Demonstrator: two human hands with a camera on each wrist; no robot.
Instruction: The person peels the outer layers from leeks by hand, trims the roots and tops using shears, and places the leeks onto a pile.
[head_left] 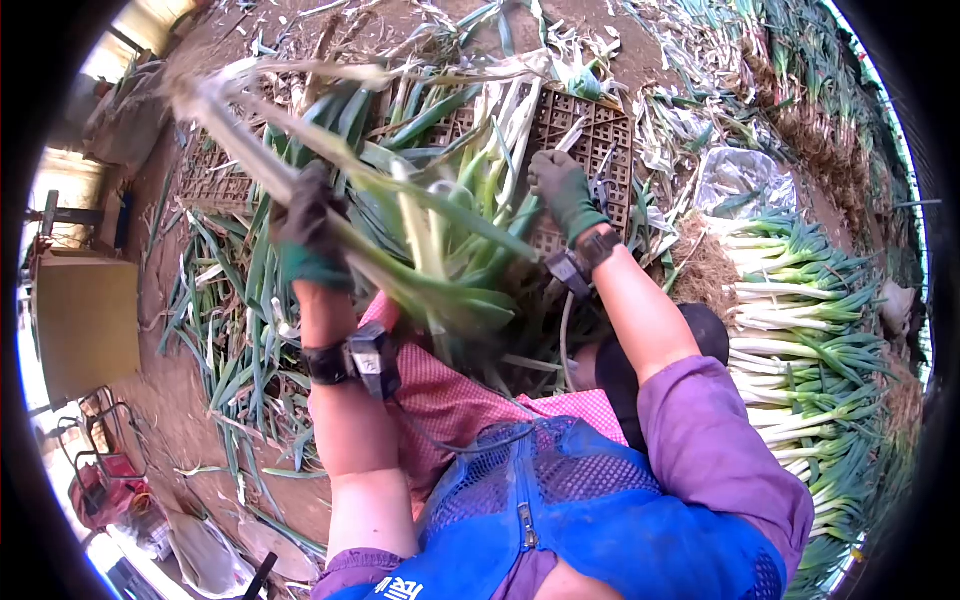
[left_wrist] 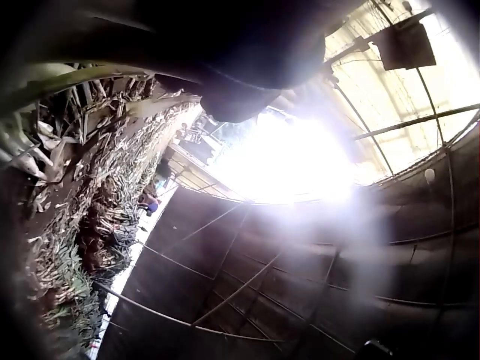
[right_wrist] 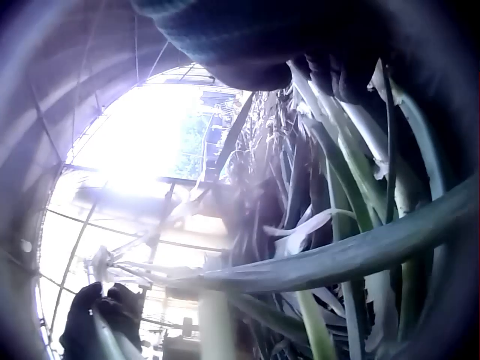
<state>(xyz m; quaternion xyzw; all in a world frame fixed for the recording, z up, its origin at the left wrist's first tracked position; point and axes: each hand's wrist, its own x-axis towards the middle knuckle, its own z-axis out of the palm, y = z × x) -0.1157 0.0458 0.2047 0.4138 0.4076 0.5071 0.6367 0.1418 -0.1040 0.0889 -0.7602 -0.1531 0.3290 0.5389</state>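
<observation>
My gloved left hand (head_left: 315, 225) grips a long leek (head_left: 240, 145) by its stem; the blurred root end points up-left, and green leaves trail down-right. In the right wrist view that leek's root end rises past my left hand (right_wrist: 101, 319). My gloved right hand (head_left: 565, 190) is beside the white stalks of a leek pile (head_left: 430, 235), its fingers bent. Stalks (right_wrist: 360, 169) run up towards my right hand (right_wrist: 262, 45) in the right wrist view, but whether it holds any is hidden. Dark shapes fill the top of the left wrist view.
Brown plastic crates (head_left: 610, 130) lie under and behind the pile. Loose leaves (head_left: 235, 330) cover the ground on the left. A long row of leeks (head_left: 790, 340) lies on the right, near a clear plastic bag (head_left: 740, 180). A yellowish box (head_left: 85, 320) stands at far left.
</observation>
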